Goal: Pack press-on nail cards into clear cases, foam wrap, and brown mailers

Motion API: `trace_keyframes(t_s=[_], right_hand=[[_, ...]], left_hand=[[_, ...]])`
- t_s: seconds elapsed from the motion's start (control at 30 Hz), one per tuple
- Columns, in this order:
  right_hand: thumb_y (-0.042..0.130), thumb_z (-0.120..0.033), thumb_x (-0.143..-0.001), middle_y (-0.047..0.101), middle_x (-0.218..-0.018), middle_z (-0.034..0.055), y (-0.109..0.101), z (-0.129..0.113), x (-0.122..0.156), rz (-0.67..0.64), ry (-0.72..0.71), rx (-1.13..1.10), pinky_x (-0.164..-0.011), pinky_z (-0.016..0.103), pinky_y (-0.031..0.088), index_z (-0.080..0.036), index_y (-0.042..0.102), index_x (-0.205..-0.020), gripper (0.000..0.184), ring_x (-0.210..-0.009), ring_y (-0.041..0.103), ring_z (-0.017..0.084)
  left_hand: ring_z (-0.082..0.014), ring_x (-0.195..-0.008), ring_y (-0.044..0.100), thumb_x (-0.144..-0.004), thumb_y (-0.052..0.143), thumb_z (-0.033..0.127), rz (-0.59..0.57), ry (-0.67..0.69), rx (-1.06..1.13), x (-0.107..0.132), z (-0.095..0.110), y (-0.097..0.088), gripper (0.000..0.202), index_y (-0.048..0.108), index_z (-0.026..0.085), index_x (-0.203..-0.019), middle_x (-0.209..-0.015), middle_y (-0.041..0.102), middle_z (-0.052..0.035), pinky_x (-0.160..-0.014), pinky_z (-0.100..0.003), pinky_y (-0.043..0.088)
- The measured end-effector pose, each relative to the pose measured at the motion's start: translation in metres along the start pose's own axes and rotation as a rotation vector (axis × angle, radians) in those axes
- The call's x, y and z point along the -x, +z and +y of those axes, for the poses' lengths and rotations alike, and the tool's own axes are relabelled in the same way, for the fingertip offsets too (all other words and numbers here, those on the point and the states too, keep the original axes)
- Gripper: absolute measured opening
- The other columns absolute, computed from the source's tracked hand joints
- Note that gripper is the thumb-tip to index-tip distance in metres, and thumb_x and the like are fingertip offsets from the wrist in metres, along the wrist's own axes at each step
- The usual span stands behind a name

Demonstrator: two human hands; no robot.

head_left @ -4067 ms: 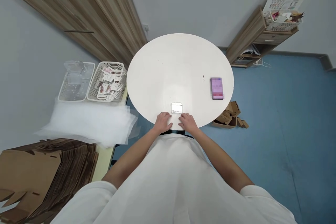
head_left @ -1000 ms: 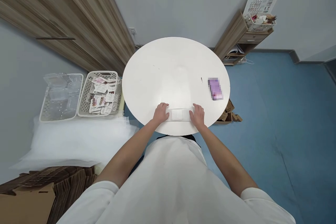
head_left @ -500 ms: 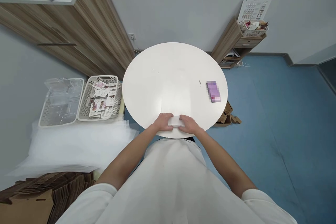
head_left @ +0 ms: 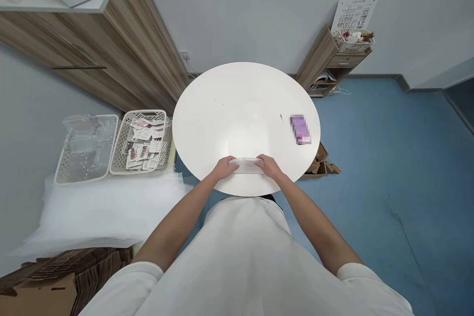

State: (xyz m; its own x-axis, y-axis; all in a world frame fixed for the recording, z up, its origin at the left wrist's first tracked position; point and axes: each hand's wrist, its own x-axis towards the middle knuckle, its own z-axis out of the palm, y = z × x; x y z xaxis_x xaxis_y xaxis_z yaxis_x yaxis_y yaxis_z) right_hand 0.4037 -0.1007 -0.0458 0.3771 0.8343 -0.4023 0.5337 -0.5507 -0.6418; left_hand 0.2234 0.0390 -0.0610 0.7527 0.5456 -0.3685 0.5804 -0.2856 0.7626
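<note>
Near the front edge of the round white table [head_left: 207, 108], a white, slightly translucent wrapped bundle [head_left: 247, 166] lies crosswise. It looks like thin packing sheet rolled or folded up; what is inside is hidden. My left hand [head_left: 224, 168] grips its left end, thumb on the near side and fingers on the far side. At the right end my right hand [head_left: 270, 166] grips in the same way. A blurred purple pack [head_left: 300, 129] lies on the right of the table, with a small dark object [head_left: 281, 117] beside it.
Left of the table stand a white basket of printed cards [head_left: 118, 158] and a basket of clear plastic boxes [head_left: 65, 168]. White sheets [head_left: 99, 212] lie stacked in front of them, above folded cardboard [head_left: 44, 291]. A cardboard box [head_left: 314, 170] sits on the floor at right.
My hands have moved apart toward the bundle's ends and slightly away from my body. More of the white bundle shows between them. The purple pack has stayed put.
</note>
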Motion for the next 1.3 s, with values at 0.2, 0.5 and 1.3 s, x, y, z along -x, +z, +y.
trace_keyframes(t_s=[0.2, 0.5, 1.3], right_hand=[[0.046, -0.029, -0.078, 0.057, -0.108, 0.0031, 0.005, 0.013, -0.013, 0.141, 0.148, -0.099, -0.078, 0.027, 0.040, -0.022, 0.051, -0.105, 0.029, -0.096, 0.052, 0.017], [0.042, -0.016, -0.075, 0.049, -0.115, 0.0106, 0.015, 0.024, -0.002, 0.436, 0.144, 0.138, -0.082, 0.034, 0.039, -0.017, 0.042, -0.119, 0.044, -0.103, 0.046, 0.022], [0.052, -0.019, -0.068, 0.043, -0.126, 0.0135, 0.032, 0.010, 0.030, 0.044, -0.347, 0.394, -0.089, 0.039, 0.034, -0.017, 0.046, -0.103, 0.036, -0.114, 0.041, 0.025]], left_hand=[[-0.0122, -0.057, 0.048, -0.070, 0.048, 0.030, 0.134, -0.162, -0.032, -0.006, -0.014, 0.001, 0.013, 0.050, 0.019, -0.064, -0.059, 0.051, 0.0021, -0.055, -0.024, 0.037], [-0.0189, -0.083, 0.054, -0.072, 0.049, 0.030, 0.327, -0.126, -0.188, -0.002, -0.011, 0.008, 0.032, 0.049, 0.018, -0.101, -0.094, 0.057, -0.0069, -0.068, -0.030, 0.042], [-0.0242, -0.099, 0.051, -0.066, 0.055, 0.040, -0.027, 0.389, -0.473, 0.019, 0.008, 0.020, 0.046, 0.051, 0.021, -0.107, -0.107, 0.059, -0.0062, -0.095, -0.044, 0.022]])
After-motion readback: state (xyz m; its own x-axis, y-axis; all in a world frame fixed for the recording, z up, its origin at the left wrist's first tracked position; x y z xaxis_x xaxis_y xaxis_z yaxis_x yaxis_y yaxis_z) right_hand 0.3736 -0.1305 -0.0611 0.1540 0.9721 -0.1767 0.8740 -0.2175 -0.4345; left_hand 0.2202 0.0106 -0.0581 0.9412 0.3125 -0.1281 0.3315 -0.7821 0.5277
